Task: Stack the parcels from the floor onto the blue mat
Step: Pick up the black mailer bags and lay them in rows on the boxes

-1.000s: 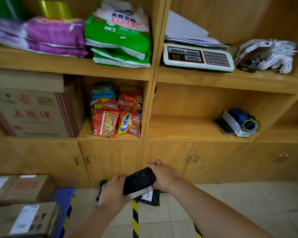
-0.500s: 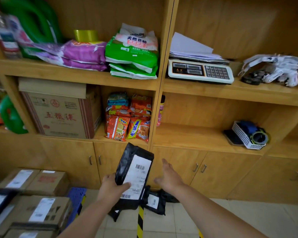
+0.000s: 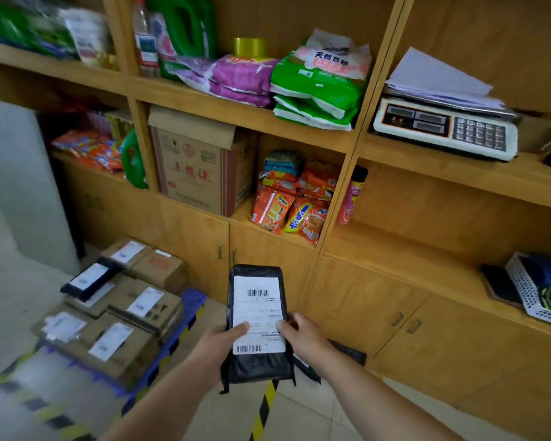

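Note:
I hold a black plastic parcel [image 3: 257,316] with a white shipping label upright in front of me, above the floor. My left hand [image 3: 215,346] grips its lower left edge, thumb on the label. My right hand [image 3: 301,337] grips the right edge, thumb also on the label. To the lower left lies the blue mat [image 3: 190,305], loaded with several cardboard boxes [image 3: 140,308] and one black parcel [image 3: 88,280] lying on top. Another black parcel [image 3: 347,351] lies on the floor behind my right forearm, mostly hidden.
A wooden shelf unit [image 3: 331,249] with cabinet doors fills the wall ahead, holding a scale [image 3: 442,127], snack packs [image 3: 295,198], a carton [image 3: 201,173] and a white basket [image 3: 535,288]. Yellow-black tape [image 3: 264,405] runs along the tiled floor. A grey panel [image 3: 16,186] stands at the left.
The parcel was lifted off the floor and turned label-up; my right hand let go, then took hold again. My view swung left, bringing the mat and its boxes into sight.

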The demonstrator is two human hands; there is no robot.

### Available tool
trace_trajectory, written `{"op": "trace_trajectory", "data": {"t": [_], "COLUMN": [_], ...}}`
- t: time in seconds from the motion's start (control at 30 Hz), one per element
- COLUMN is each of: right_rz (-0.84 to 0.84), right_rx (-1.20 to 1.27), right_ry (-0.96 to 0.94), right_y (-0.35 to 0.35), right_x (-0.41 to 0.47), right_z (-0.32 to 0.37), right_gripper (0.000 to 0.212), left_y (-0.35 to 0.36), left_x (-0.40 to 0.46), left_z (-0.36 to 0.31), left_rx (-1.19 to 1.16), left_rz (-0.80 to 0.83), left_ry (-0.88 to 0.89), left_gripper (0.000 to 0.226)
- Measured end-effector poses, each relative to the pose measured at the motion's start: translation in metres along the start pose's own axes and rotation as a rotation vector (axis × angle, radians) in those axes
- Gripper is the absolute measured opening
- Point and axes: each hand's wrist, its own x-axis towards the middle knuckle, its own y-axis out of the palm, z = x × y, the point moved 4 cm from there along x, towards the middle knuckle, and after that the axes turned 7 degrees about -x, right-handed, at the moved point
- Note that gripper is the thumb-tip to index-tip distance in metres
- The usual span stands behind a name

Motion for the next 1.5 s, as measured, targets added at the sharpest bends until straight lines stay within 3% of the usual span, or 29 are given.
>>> {"op": "trace_trajectory", "data": {"t": [0.07,0.13,0.27,0.37,0.53,0.7,0.77,0.9,1.1,1.27,1.37,1.5], "right_rz": [0.064,0.113,-0.013,-0.053,-0.073,-0.016,0.054,0.215,0.273,0.145,0.127,0.157], "right_rx": [0.032,0.064,-0.005,-0.183,-0.509,-0.881,-1.005,-1.140,-1.288,-1.211,-1.029,-0.756], "right_ry": [0.002,0.009,-0.071,-0.190,-0.421,-0.716,-0.787,-0.785,-0.791,-0.808,-0.710,-0.513], "right_y": [0.015,0.029,0.041,0.051,0.088,0.157,0.193,0.262,0.337,0.373,0.386,0.402], "right_x": [-0.004,-0.006,-0.010,-0.009,-0.005,-0.007,-0.006,-0.002,0.001,0.025,0.048,0.094], "right_z": [0.005,0.013,0.042,0.071,0.135,0.220,0.252,0.303,0.357,0.382,0.392,0.397], "right_gripper": [0.039,0.050,0.088,0.096,0.088,0.077,0.079,0.080,0.067,0.053,0.047,0.054], "left_y": [-0.012,-0.027,-0.064,-0.096,-0.159,-0.244,-0.278,-0.338,-0.410,-0.453,-0.479,-0.522], "left_x": [-0.012,-0.022,-0.036,-0.047,-0.060,-0.064,-0.067,-0.074,-0.079,-0.064,-0.057,-0.039], "left_z": [0.003,0.003,-0.007,-0.019,-0.042,-0.074,-0.090,-0.123,-0.156,-0.179,-0.192,-0.207], "left_rx": [-0.040,-0.054,0.003,0.112,0.205,0.555,0.765,1.160,1.350,1.458,1.387,1.227], "left_rz": [-0.023,-0.040,-0.110,-0.149,-0.170,-0.170,-0.192,-0.202,-0.208,-0.377,-0.606,-0.824], "left_ry": [-0.013,-0.014,0.041,0.047,0.022,0.122,0.138,0.226,0.274,0.418,0.498,0.419], "left_gripper": [0.027,0.028,0.031,0.034,0.048,0.031,0.037,0.058,0.065,0.062,0.078,0.102]}}
